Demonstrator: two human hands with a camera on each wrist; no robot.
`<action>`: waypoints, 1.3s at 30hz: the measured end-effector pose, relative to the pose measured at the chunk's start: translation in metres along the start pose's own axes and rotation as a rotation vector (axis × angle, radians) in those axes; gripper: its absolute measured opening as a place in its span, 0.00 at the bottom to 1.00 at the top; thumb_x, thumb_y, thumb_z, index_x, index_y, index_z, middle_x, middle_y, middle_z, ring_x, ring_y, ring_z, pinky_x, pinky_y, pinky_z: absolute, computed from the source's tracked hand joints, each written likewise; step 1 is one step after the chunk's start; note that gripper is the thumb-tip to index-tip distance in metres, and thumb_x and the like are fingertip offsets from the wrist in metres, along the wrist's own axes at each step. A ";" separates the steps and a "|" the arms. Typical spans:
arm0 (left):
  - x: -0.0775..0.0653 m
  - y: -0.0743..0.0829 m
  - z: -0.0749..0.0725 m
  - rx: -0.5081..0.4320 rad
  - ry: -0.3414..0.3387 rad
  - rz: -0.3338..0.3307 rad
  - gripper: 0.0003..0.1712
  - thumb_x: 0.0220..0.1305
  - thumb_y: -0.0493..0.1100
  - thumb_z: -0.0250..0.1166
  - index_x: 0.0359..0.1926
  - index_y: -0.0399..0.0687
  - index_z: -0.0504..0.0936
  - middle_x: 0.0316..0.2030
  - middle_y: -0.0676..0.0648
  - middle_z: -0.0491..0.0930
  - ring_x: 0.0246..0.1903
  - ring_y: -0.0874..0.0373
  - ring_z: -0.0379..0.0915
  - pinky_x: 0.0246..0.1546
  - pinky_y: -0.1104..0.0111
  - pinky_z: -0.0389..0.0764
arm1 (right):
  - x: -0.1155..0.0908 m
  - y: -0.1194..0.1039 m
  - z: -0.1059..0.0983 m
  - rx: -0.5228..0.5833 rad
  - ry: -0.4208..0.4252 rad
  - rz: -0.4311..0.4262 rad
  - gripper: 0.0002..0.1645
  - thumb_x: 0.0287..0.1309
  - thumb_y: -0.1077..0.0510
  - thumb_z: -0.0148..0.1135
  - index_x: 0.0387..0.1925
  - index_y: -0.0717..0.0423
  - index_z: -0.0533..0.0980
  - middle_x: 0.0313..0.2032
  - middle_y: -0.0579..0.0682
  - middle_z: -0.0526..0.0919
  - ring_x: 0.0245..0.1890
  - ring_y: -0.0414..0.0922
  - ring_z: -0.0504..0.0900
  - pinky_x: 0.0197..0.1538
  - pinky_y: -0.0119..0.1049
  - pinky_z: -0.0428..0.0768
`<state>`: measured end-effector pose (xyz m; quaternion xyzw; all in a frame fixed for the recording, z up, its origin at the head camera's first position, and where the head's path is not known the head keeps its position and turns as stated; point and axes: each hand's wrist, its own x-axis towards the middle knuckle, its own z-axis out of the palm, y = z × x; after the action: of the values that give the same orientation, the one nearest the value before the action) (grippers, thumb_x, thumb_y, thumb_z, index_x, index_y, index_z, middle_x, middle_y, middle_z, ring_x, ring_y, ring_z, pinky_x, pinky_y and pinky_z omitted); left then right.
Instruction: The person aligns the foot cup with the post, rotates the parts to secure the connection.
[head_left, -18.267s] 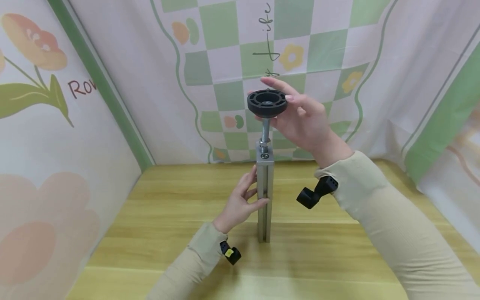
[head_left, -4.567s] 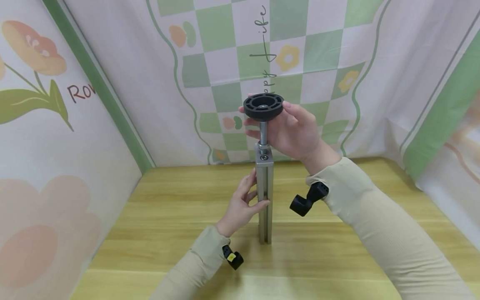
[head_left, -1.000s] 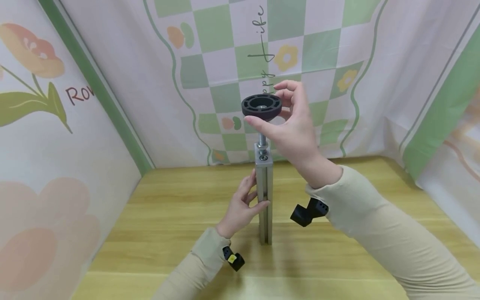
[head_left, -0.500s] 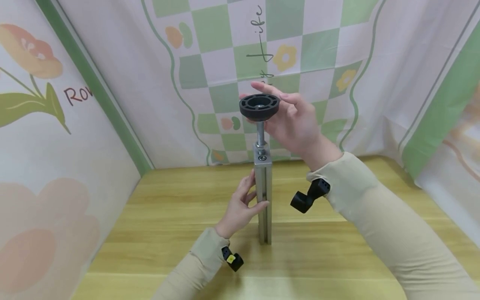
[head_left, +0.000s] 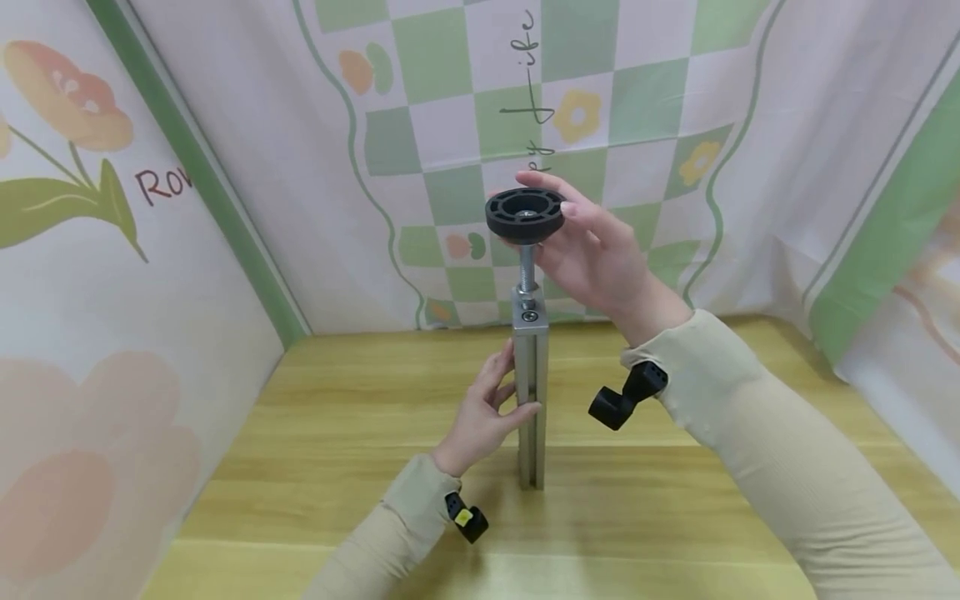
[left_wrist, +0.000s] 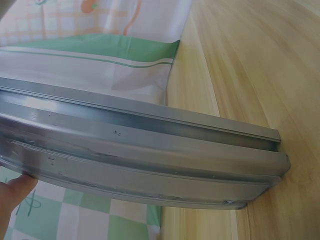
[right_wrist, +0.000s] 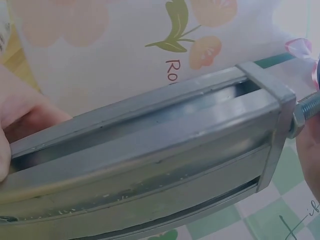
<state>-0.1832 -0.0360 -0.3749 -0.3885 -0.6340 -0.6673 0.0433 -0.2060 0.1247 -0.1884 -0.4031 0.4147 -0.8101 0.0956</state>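
An aluminium profile (head_left: 530, 375) stands upright on the wooden table, with slots down its sides and a metal end plate (head_left: 530, 321) on top. My left hand (head_left: 480, 421) holds it near mid-height, thumb on the near face and fingers round the left and far side. From the end plate rises a threaded rod (head_left: 527, 267) with a hex nut (right_wrist: 298, 124) close to the plate. A black round levelling foot (head_left: 525, 229) tops the rod, its ribbed, hollow underside facing up. My right hand (head_left: 600, 258) holds the foot's rim, thumb at the right, fingers partly hidden behind it.
The wooden table (head_left: 337, 400) carries the profile's lower end. A checked curtain (head_left: 435, 125) hangs behind it, and a flowered curtain (head_left: 150, 333) closes off the left side. Each wrist wears a small black camera.
My right thumb has swung from the front of the foot to its right rim, and the fingers have moved round behind it. My left hand keeps its hold; the profile stays upright.
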 end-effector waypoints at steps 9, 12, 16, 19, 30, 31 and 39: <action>-0.001 -0.002 -0.001 -0.013 0.002 -0.011 0.53 0.57 0.23 0.61 0.72 0.70 0.50 0.65 0.35 0.56 0.63 0.61 0.58 0.61 0.51 0.69 | -0.001 0.005 -0.005 -0.062 0.055 -0.073 0.26 0.54 0.57 0.66 0.53 0.54 0.67 0.53 0.56 0.70 0.53 0.46 0.73 0.59 0.30 0.71; 0.000 -0.002 -0.001 -0.008 0.001 -0.011 0.54 0.57 0.23 0.61 0.71 0.75 0.50 0.64 0.34 0.57 0.63 0.61 0.58 0.61 0.56 0.70 | -0.002 0.004 -0.003 -0.103 0.096 -0.088 0.26 0.51 0.57 0.69 0.50 0.54 0.68 0.53 0.57 0.72 0.53 0.46 0.74 0.60 0.31 0.71; -0.001 -0.002 -0.001 -0.002 -0.001 -0.011 0.55 0.57 0.23 0.61 0.70 0.80 0.50 0.63 0.34 0.57 0.64 0.58 0.58 0.61 0.64 0.72 | -0.003 0.003 0.001 -0.168 0.146 -0.116 0.25 0.50 0.56 0.71 0.48 0.52 0.69 0.50 0.56 0.74 0.51 0.45 0.76 0.61 0.30 0.71; -0.001 -0.002 -0.001 -0.002 0.000 -0.013 0.56 0.56 0.23 0.61 0.69 0.82 0.49 0.63 0.34 0.57 0.64 0.54 0.57 0.60 0.67 0.72 | -0.004 0.004 0.005 -0.223 0.185 -0.149 0.23 0.50 0.56 0.71 0.47 0.52 0.70 0.48 0.54 0.76 0.48 0.43 0.78 0.61 0.30 0.71; -0.002 -0.003 -0.001 -0.006 -0.001 -0.004 0.54 0.57 0.22 0.60 0.73 0.68 0.48 0.64 0.33 0.57 0.64 0.44 0.56 0.61 0.64 0.72 | -0.010 0.004 0.032 -0.502 0.438 -0.146 0.19 0.55 0.71 0.54 0.47 0.53 0.68 0.41 0.47 0.79 0.41 0.39 0.79 0.52 0.28 0.76; -0.001 -0.003 -0.001 -0.008 0.001 -0.005 0.55 0.57 0.22 0.60 0.73 0.70 0.48 0.63 0.33 0.57 0.64 0.43 0.56 0.61 0.62 0.71 | -0.010 0.004 0.034 -0.514 0.452 -0.149 0.19 0.55 0.71 0.54 0.47 0.53 0.68 0.41 0.47 0.79 0.40 0.39 0.79 0.50 0.27 0.77; -0.001 -0.001 -0.001 -0.004 0.002 -0.005 0.56 0.56 0.22 0.62 0.70 0.79 0.50 0.64 0.34 0.57 0.64 0.49 0.57 0.60 0.63 0.72 | -0.010 0.006 0.040 -0.555 0.500 -0.198 0.21 0.52 0.73 0.59 0.43 0.50 0.67 0.43 0.47 0.78 0.40 0.39 0.79 0.47 0.26 0.79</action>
<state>-0.1837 -0.0375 -0.3759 -0.3862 -0.6336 -0.6691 0.0415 -0.1714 0.1020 -0.1856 -0.2418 0.5879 -0.7456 -0.1998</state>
